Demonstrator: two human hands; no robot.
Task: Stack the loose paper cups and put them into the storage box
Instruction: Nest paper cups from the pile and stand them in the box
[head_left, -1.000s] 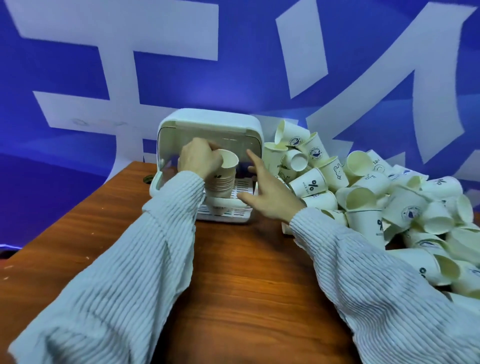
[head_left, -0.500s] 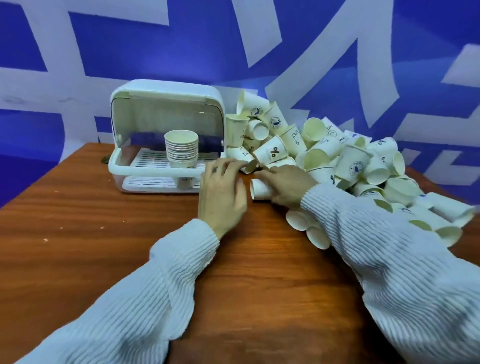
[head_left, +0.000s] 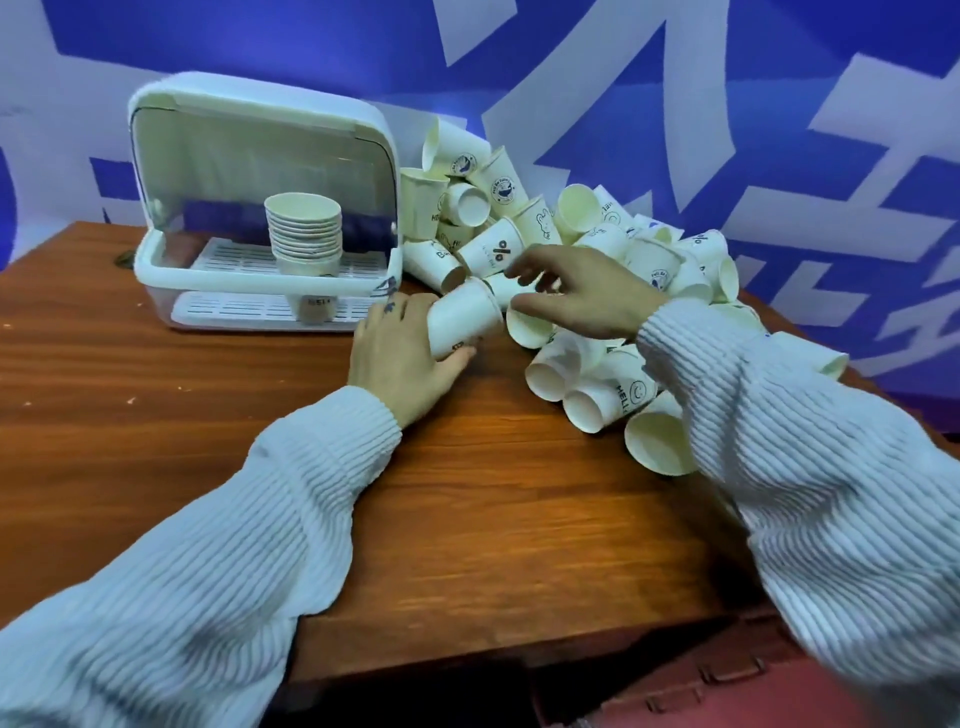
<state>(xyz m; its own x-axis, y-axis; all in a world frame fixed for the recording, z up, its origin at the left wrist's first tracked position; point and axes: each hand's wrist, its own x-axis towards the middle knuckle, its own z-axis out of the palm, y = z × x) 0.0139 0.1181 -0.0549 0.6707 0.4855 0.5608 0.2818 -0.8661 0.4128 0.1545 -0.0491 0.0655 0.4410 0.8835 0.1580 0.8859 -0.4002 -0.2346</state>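
A white storage box (head_left: 156, 260) with its clear lid raised stands at the back left of the table, and a stack of paper cups (head_left: 304, 234) stands upright inside it. Right of the box lies a big heap of loose paper cups (head_left: 613, 249), most on their sides. My left hand (head_left: 400, 353) grips one paper cup (head_left: 462, 318) lying on its side, its mouth toward the heap. My right hand (head_left: 576, 288) hovers just right of that cup with fingers spread and loosely bent over the heap, holding nothing that I can see.
The wooden table (head_left: 467, 519) shows bare wood in front of the box and the heap. Its front edge runs across the lower right, with a reddish cabinet (head_left: 727, 680) below. A blue and white wall stands close behind.
One second ago my left hand set the stack into the box. Both hands then came to the heap's left edge, and my left hand now grips a single cup that the right held.
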